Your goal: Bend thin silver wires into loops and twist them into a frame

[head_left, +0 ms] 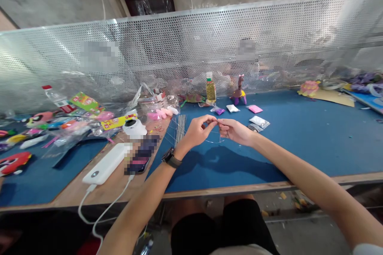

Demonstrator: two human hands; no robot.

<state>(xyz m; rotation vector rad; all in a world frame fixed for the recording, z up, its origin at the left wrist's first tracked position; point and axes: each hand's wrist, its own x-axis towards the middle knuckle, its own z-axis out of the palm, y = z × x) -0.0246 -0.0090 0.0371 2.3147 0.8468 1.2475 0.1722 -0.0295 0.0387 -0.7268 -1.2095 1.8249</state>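
Above the blue mat, my left hand and my right hand meet fingertip to fingertip, both closed in a pinch. A thin wire curves below the fingers and appears to run up into them; its pinched part is too small to make out. On my left wrist is a dark watch. Just left of that hand lies a bundle of straight thin wires. Small packets of purple, white and pink clay lie beyond my hands, with a white packet nearer my right hand.
A bottle of yellow liquid and a brown, purple-legged animal figure stand by the perforated metal screen. Left are a phone, a cabled white power bank and cluttered plastic bags. A pink-yellow figure sits at right.
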